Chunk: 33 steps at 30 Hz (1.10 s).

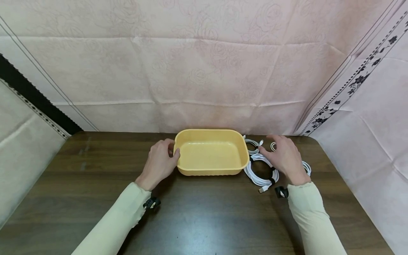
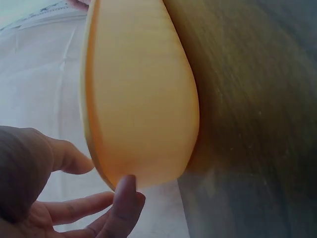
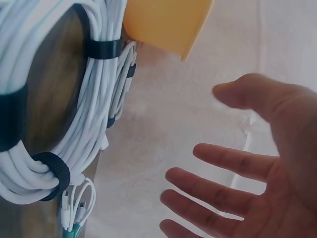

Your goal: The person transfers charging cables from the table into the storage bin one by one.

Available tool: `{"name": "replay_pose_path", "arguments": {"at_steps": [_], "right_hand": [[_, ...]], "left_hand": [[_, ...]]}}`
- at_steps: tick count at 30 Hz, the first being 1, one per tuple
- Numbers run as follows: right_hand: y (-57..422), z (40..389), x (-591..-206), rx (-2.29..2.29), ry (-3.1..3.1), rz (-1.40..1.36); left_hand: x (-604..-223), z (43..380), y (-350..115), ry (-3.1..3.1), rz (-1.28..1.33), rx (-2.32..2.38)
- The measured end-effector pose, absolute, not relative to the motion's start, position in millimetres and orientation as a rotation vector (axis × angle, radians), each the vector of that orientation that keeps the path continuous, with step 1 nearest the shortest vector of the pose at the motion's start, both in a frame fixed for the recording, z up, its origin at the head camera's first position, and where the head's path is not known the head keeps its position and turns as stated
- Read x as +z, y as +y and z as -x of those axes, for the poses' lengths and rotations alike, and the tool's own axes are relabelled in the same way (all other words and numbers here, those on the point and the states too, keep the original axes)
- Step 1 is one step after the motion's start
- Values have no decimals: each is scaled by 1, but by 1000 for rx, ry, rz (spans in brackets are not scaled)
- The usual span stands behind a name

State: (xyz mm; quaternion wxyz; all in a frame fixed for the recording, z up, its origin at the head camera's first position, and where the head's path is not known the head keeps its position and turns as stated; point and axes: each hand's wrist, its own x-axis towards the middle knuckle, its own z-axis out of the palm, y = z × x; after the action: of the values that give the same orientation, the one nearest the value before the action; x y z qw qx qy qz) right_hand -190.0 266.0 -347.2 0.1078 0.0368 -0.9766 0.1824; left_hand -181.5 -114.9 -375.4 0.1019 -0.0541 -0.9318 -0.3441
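Note:
A yellow plastic tub [image 1: 211,150] stands at the far side of the table with nothing in it. My left hand [image 1: 160,161] holds its left end, thumb at the rim and curled fingers against the outer wall [image 2: 143,99]. My right hand [image 1: 282,156] hovers above coiled cables, its fingers [image 3: 218,191] spread and holding nothing. Beneath its thumb side lies a large white cable coil [image 1: 249,173], bound with black straps. A smaller cable coil [image 1: 253,142] lies behind that, beside the tub. More white cable [image 1: 306,168] shows past the right hand, which hides part of it.
The brown wooden table [image 1: 204,209] meets a pale, creased cloth backdrop [image 1: 207,78] just behind the tub. In the right wrist view, a thin white cable [image 3: 88,206] with a green tie [image 3: 73,231] lies past the large coil.

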Motion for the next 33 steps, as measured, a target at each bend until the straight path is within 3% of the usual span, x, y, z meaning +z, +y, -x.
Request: {"name": "replay_pose_path", "arguments": {"at_steps": [33], "right_hand": [[284,219,-349,581,-2972,50]], "left_hand": [[-371,206,-118,-2795,56,-1137]]}}
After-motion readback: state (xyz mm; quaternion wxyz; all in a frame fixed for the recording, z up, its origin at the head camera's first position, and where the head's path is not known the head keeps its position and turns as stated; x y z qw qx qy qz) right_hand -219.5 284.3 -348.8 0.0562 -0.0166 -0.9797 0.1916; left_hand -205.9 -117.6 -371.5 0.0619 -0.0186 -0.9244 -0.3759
